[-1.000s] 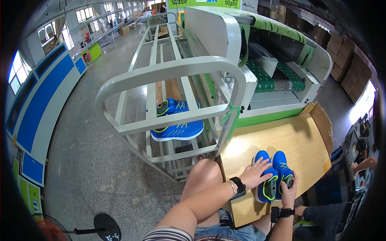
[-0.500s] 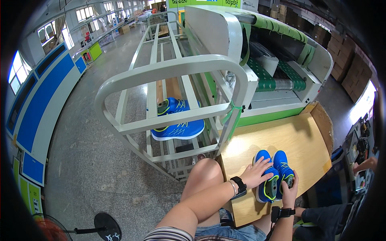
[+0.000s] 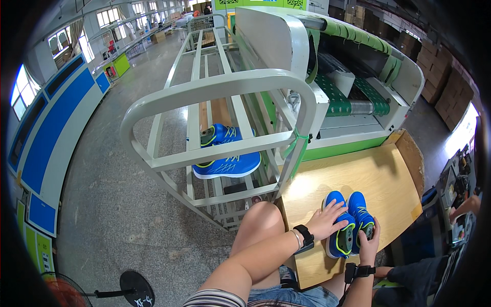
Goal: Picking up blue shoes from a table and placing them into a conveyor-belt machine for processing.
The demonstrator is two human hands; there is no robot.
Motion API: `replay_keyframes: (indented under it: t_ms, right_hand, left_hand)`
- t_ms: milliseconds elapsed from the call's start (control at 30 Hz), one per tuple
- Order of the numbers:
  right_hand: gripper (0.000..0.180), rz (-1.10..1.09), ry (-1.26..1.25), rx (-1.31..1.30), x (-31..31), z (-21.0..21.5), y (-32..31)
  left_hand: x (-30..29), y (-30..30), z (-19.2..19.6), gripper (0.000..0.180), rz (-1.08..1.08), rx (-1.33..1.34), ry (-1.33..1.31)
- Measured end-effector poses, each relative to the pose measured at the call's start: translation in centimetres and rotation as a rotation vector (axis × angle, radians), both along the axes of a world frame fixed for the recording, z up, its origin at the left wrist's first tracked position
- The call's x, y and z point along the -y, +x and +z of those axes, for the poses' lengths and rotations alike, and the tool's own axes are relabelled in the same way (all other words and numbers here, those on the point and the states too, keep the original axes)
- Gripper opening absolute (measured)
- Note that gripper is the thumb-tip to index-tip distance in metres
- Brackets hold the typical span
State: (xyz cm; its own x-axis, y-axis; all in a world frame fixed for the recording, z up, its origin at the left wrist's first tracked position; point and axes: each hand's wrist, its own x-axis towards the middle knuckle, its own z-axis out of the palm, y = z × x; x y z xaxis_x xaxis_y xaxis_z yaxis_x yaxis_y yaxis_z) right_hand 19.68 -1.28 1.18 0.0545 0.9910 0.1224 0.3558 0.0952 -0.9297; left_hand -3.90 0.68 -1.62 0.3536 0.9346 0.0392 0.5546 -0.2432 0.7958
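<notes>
A pair of small blue shoes [image 3: 347, 220] with yellow-green trim stands side by side on a wooden table [image 3: 368, 174], toes pointing away from me. My left hand [image 3: 327, 219] rests flat on the left shoe's side. My right hand [image 3: 369, 243] grips the heel of the right shoe. Both wrists wear black bands. Another blue shoe [image 3: 227, 156] lies on its side inside a pale metal rack [image 3: 215, 102].
A green and white conveyor machine [image 3: 353, 82] stands beyond the table. Stacked cardboard boxes [image 3: 445, 77] line the right wall. Another person's hand [image 3: 465, 204] shows at the far right. A black fan base [image 3: 135, 289] sits on the grey floor.
</notes>
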Motion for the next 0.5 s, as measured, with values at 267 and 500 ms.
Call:
replay_keyframes:
  t_ms: [267,500]
  right_hand:
    - [0.066,-0.009,-0.012,-0.005,-0.08,-0.28,0.20]
    - [0.065,-0.011,-0.009,-0.010,-0.06,-0.41,0.27]
  left_hand:
    - [0.08,-0.10,0.16,0.075,0.000,0.014,0.003]
    - [0.16,-0.02,0.27,0.074,0.002,0.001,0.007]
